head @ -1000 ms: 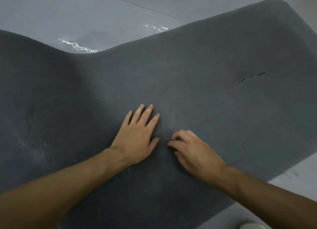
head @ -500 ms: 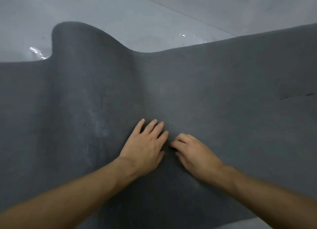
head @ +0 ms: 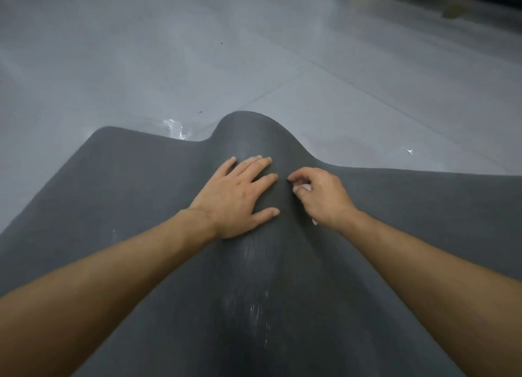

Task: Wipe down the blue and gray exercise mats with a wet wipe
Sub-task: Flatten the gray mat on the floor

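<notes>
One view only, from my head camera: the dark gray textured foam mat (head: 141,196) has bunched into a taller ridge since a second ago. My left hand (head: 237,198) lies flat, fingers spread, on it. My right hand (head: 319,196) curls closed around a scrap of white wet wipe (head: 305,188), so wiping continues across the hump.

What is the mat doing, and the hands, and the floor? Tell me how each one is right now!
gray mat: spread on the floor, humped up in a ridge at the middle, wet streaks on it
left hand: open, flat on the ridge
right hand: curled around something white, likely the wipe
floor: shiny, wet patches near the mat's edge
</notes>
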